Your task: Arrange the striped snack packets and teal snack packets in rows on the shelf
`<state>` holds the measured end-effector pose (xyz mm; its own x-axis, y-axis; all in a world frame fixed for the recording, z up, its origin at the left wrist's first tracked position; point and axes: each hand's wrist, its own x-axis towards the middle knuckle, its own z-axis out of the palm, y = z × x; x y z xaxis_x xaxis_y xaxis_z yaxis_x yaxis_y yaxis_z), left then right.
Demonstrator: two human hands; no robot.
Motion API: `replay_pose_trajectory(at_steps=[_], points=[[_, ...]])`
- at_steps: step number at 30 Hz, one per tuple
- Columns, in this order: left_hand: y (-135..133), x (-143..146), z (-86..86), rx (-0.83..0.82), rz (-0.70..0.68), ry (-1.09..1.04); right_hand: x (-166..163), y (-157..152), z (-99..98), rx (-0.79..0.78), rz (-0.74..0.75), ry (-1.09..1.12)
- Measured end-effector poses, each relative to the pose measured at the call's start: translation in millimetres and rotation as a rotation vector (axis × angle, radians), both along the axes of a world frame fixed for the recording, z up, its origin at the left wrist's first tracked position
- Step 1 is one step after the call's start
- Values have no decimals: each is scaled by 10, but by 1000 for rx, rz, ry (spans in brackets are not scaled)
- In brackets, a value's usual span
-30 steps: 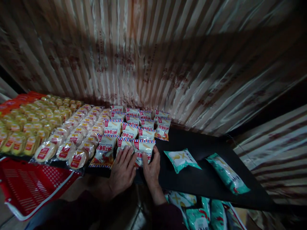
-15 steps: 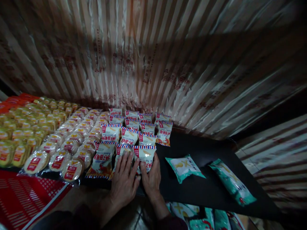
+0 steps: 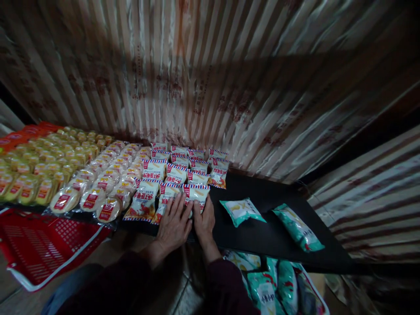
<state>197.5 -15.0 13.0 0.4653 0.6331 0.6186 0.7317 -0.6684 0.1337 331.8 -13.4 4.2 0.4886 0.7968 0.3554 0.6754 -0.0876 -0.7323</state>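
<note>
My left hand (image 3: 175, 224) lies flat over the lower part of a front-row white snack bag (image 3: 168, 193), its fingers stretched and reaching to the neighbouring bag. My right hand (image 3: 204, 221) closes on the right side of that neighbouring snack bag (image 3: 196, 192), thumb on its front, fingers along its edge. Both bags have red-and-blue striped top seams and red print. Another such bag (image 3: 143, 199) leans at the left end of this row. Several matching bags (image 3: 198, 177) stand in rows behind.
Round wrapped biscuits (image 3: 93, 200) and yellow packs (image 3: 28, 189) fill the black shelf (image 3: 236, 243) leftward. Two green-and-white bags (image 3: 243, 211) lie to the right. A red basket (image 3: 33, 243) sits below left; more green bags (image 3: 265, 288) are below right. Striped sheeting (image 3: 210, 87) hangs behind.
The view has shifted, so the shelf sits higher and more of both baskets shows. Both hands remain at the same front bags, with little movement relative to them.
</note>
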Motion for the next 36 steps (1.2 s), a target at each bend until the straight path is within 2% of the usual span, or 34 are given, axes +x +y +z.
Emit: replay_pose_trajectory(at_steps=[9, 18, 27, 36], points=[[4, -56, -4, -53, 1, -32, -67, 21, 81, 14, -4, -20], [43, -59, -44, -66, -28, -79, -62, 46, 39, 7, -48, -34], [33, -58, 22, -148, -28, -71, -45, 62, 21, 15, -43, -16], [33, -63, 32, -152, -39, -62, -14, 82, -15, 39, -33, 13]])
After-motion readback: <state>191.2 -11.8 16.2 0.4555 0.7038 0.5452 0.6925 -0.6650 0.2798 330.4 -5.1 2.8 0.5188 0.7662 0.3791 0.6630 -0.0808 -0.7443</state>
